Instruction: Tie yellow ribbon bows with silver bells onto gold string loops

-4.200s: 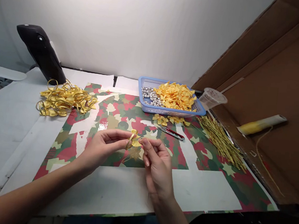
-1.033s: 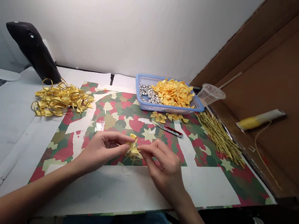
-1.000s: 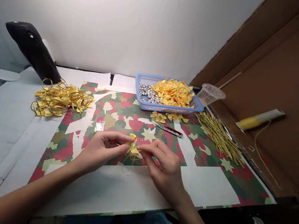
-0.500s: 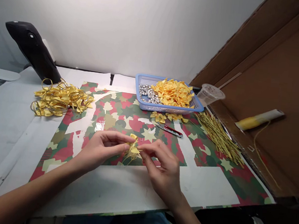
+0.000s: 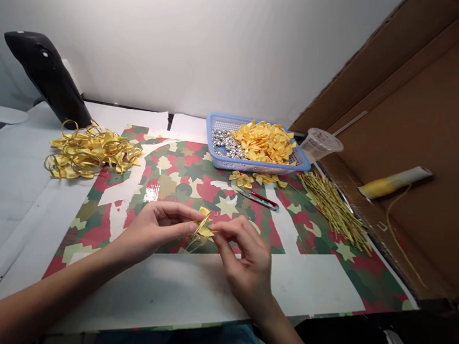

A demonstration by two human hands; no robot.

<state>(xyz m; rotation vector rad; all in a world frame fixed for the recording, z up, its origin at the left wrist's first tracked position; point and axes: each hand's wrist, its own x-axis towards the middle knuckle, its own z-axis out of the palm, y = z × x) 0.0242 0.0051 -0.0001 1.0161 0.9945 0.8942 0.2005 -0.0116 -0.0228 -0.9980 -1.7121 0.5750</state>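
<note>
Over the front part of the patterned sheet, a yellow ribbon bow [image 5: 206, 231] with thin gold wire is between my two hands. My left hand [image 5: 153, 228] pinches its left side between thumb and forefinger. At the right side, my right hand [image 5: 247, 265] has thumb and forefinger closed on a fine end of the gold wire; the fingertips partly hide it. Beyond my hands lie red-handled thread snips [image 5: 261, 199] and a few loose yellow bows [image 5: 243, 180]. A heap of yellow bows with gold wire loops [image 5: 89, 153] sits at the left.
A blue basket [image 5: 260, 169] at the back holds silver beads [image 5: 228, 144] and many yellow bows [image 5: 265, 142]. To its right are a clear plastic cup [image 5: 321, 143], a bundle of gold wires [image 5: 333, 212] and a yellow thread spool [image 5: 394, 182]. A black object [image 5: 54, 79] leans at back left.
The bow has turned slightly between my fingers and shows more of its ribbon. My right hand has shifted a little left. The whole view has moved slightly.
</note>
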